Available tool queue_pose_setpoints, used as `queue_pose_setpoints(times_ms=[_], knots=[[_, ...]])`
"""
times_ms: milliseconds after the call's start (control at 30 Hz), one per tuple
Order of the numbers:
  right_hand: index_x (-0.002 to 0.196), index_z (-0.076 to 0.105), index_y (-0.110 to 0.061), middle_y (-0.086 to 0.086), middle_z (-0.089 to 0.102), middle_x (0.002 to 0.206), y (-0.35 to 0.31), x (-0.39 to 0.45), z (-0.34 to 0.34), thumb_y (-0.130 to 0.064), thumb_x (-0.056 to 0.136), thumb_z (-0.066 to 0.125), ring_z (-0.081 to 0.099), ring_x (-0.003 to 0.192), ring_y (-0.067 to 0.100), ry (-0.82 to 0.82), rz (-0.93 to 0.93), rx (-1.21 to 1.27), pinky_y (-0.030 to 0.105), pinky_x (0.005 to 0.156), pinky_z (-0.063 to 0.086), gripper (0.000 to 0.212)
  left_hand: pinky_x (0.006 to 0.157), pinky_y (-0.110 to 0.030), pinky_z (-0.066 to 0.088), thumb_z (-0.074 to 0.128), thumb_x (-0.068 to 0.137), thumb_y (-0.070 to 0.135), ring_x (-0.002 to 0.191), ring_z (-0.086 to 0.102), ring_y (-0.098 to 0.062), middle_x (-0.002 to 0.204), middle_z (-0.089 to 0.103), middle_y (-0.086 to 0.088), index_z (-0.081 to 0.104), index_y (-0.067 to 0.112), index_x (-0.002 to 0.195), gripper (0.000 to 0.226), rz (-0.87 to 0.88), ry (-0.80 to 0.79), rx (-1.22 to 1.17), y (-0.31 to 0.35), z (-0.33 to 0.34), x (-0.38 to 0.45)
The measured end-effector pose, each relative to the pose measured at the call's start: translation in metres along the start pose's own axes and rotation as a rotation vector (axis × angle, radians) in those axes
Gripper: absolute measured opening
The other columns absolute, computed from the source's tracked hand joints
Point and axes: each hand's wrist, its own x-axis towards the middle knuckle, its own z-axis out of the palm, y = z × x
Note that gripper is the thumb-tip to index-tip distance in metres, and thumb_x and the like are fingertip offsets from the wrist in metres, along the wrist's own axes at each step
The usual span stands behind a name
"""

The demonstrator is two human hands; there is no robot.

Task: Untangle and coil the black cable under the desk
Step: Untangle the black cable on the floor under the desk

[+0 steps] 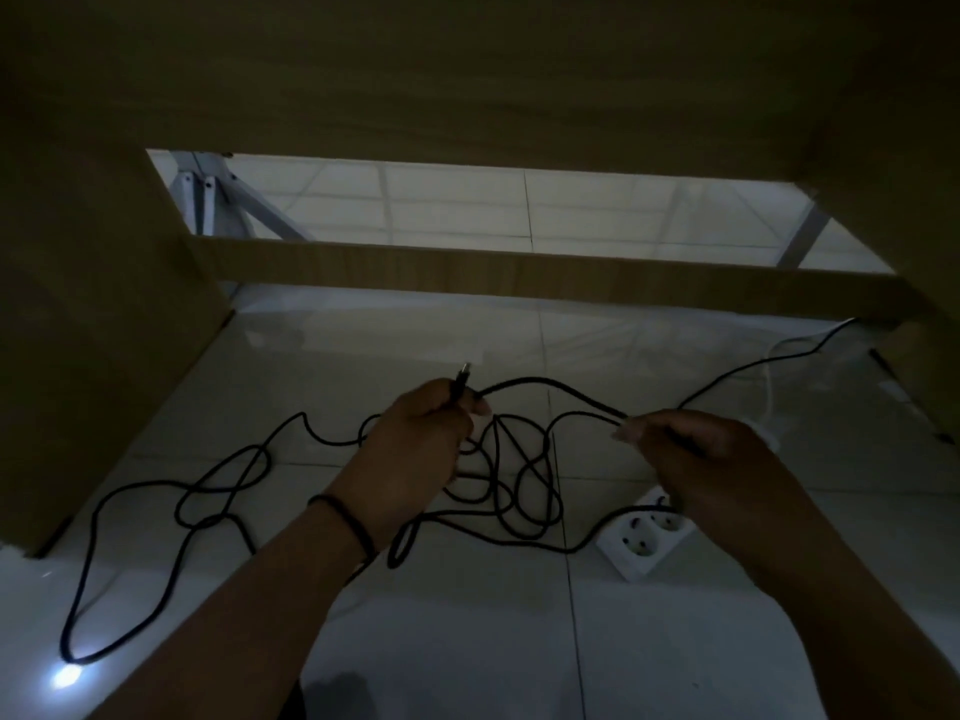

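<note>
Cable fills the middle of your view: the black cable (524, 480) lies in a loose tangle of overlapping loops on the pale tiled floor (675, 641), under the wooden desk (467, 70). One long run snakes off to your left and bends round near a bright glint on the tiles; another thin run leads away to the far right, toward the desk's side panel.

Your left hand (415, 449) has its fingers curled round the cable close to its end, and the plug tip (462, 374) sticks up just above your knuckles. A dark band (345, 522) sits on that wrist. Your right hand (711, 459) pinches the cable between thumb and fingertips, further along the same strand. Between your two hands the strand arches up in a shallow curve, lifted clear of the heap below it.

Just under your right hand, a white power strip (649, 537) rests on the floor, with a loop of the cable lying across its near end. Beyond the desk's low crossbar (519, 272) you see more tiles and white metal legs (208, 200).
</note>
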Motion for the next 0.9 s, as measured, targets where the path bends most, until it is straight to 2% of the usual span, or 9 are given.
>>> queue_pose_setpoints(times_ms=[67,133,233,333,467,600,700,833,900], knots=[[0.077,0.07,-0.028,-0.009,0.055,0.056,-0.002,-0.001,0.006,-0.03,0.09,0.052,0.049,0.051,0.004,0.05,0.0,0.102,0.019,0.048,0.038,0.022,0.038,-0.014,0.032,0.042,0.096,0.013,0.04,0.035,-0.005,0.061,0.037,-0.001,0.056,0.007,0.087,0.018,-0.01,-0.041,-0.023,-0.001,0.007,-0.005],[0.074,0.066,-0.03,-0.012,0.055,0.051,-0.005,-0.005,0.016,-0.026,0.092,0.049,0.046,0.045,-0.003,0.063,-0.05,0.146,0.015,0.048,0.036,0.025,0.038,-0.015,0.033,0.042,0.096,0.015,0.042,0.033,-0.007,0.062,0.035,-0.003,0.054,0.007,0.086,0.017,-0.004,-0.03,-0.052,-0.004,0.014,-0.009],[0.089,0.066,-0.034,-0.01,0.063,0.061,-0.012,-0.015,0.031,-0.024,0.09,0.052,0.053,0.052,-0.005,0.041,-0.125,0.218,0.014,0.052,0.042,0.017,0.042,-0.016,0.038,0.04,0.097,0.011,0.044,0.039,-0.009,0.06,0.041,-0.004,0.054,0.005,0.077,0.025,-0.048,0.012,-0.214,-0.005,0.019,-0.012],[0.086,0.065,-0.037,-0.013,0.068,0.072,-0.011,-0.022,0.047,-0.021,0.086,0.058,0.058,0.059,-0.003,0.002,-0.165,0.204,0.01,0.054,0.045,0.018,0.05,-0.022,0.047,0.041,0.097,0.011,0.05,0.046,-0.012,0.057,0.05,0.0,0.06,0.006,0.08,0.026,-0.115,0.022,-0.392,-0.001,0.023,-0.016],[0.086,0.063,-0.041,-0.027,0.065,0.075,-0.005,-0.023,0.058,-0.017,0.086,0.061,0.059,0.064,-0.004,0.024,-0.201,0.123,0.008,0.058,0.045,0.024,0.051,-0.024,0.035,0.04,0.097,0.011,0.046,0.035,-0.01,0.055,0.043,0.002,0.059,0.009,0.08,0.025,-0.153,0.011,-0.547,0.004,0.026,-0.02],[0.081,0.062,-0.039,-0.017,0.067,0.076,-0.007,-0.023,0.054,-0.014,0.087,0.06,0.059,0.059,-0.004,0.053,-0.212,0.162,0.005,0.05,0.043,0.025,0.051,-0.024,0.035,0.041,0.096,0.012,0.047,0.037,-0.01,0.055,0.043,0.002,0.059,0.01,0.076,0.027,-0.149,0.005,-0.6,0.006,0.026,-0.021],[0.083,0.064,-0.04,-0.021,0.069,0.075,-0.006,-0.026,0.057,-0.014,0.086,0.061,0.061,0.063,-0.005,0.066,-0.253,0.159,0.005,0.055,0.044,0.026,0.05,-0.023,0.047,0.041,0.096,0.013,0.051,0.048,-0.012,0.06,0.05,-0.001,0.06,0.009,0.078,0.027,-0.159,-0.008,-0.629,0.005,0.03,-0.022],[0.107,0.067,-0.033,-0.015,0.066,0.079,-0.002,-0.028,0.067,-0.015,0.089,0.057,0.059,0.071,-0.003,0.054,-0.371,-0.005,0.005,0.062,0.041,0.027,0.064,-0.023,0.057,0.044,0.095,0.012,0.078,0.063,-0.02,0.086,0.065,-0.012,0.062,0.002,0.092,0.021,-0.178,-0.033,-0.712,0.004,0.035,-0.026],[0.115,0.062,-0.031,-0.019,0.058,0.082,0.0,-0.028,0.072,-0.018,0.084,0.052,0.057,0.074,-0.003,0.039,-0.403,-0.086,0.002,0.063,0.039,0.035,0.066,-0.024,0.057,0.044,0.095,0.012,0.081,0.065,-0.021,0.088,0.068,-0.012,0.062,0.003,0.09,0.021,-0.176,-0.034,-0.711,0.004,0.035,-0.027]])
